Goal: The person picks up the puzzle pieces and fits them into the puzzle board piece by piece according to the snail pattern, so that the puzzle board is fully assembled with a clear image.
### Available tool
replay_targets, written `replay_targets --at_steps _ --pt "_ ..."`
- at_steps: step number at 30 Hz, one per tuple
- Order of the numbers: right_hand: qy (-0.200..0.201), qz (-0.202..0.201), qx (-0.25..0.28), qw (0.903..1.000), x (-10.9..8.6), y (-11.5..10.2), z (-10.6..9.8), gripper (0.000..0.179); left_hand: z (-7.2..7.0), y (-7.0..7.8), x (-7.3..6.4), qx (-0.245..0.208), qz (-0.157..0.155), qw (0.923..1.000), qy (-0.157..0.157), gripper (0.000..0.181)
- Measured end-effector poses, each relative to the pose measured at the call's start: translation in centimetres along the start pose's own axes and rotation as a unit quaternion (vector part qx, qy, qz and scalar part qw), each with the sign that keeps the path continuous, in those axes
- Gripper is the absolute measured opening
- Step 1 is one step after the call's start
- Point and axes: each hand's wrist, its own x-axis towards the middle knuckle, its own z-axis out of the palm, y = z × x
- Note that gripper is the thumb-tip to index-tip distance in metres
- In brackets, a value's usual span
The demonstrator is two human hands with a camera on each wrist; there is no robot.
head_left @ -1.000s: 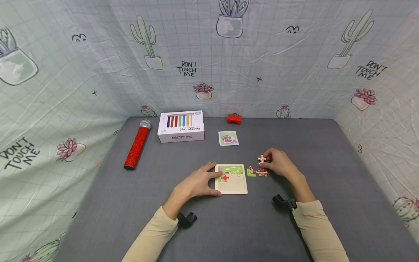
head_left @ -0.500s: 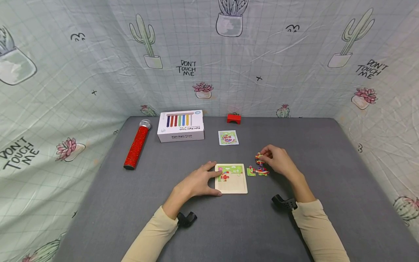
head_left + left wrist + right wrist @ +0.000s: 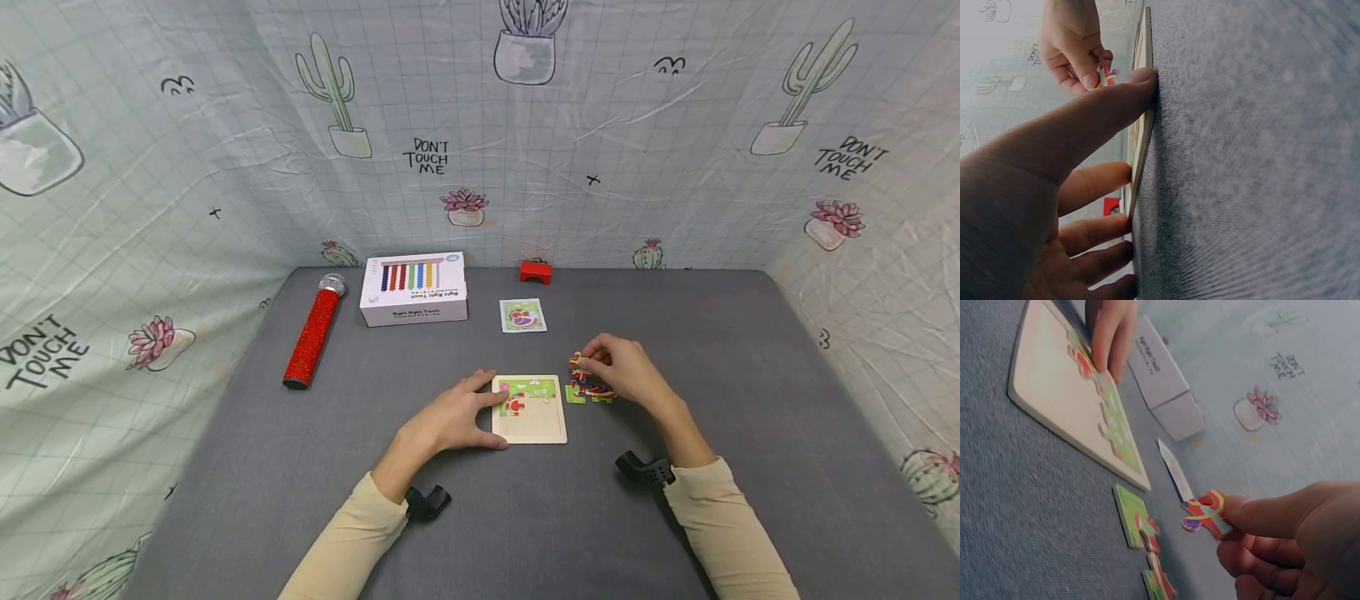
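Observation:
My right hand (image 3: 630, 371) pinches a red, yellow and purple puzzle piece (image 3: 1205, 514) between thumb and fingers, raised above the table just right of the board. Below it lie a green-and-red corner piece (image 3: 1129, 515) and another loose puzzle piece (image 3: 1157, 581), partly cut off in the right wrist view. My left hand (image 3: 453, 417) rests at the left side of the square wooden puzzle board (image 3: 532, 429), its fairly straight fingers and thumb touching the board. Green pieces fill the board's far strip, and a red piece sits at its left; bare wood shows elsewhere.
Behind the board lies a small picture card (image 3: 523, 316), with a red arched block (image 3: 536, 272) farther back. A white box (image 3: 414, 289) and a red glittery microphone (image 3: 313, 337) are at the back left. A printed curtain (image 3: 600, 125) hangs behind the grey table (image 3: 525, 533).
My right hand has lifted the puzzle piece away from the loose ones and carried it leftward, turning it on the way. The left hand stays in place on the board.

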Motion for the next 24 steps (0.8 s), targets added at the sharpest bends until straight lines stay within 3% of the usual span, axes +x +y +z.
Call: replay_targets --at_steps 24 --pt "-0.057 -0.069 0.034 0.9954 -0.3 -2.5 2.5 0.009 0.0 -0.1 0.1 0.003 0.002 1.0000 -0.004 0.082"
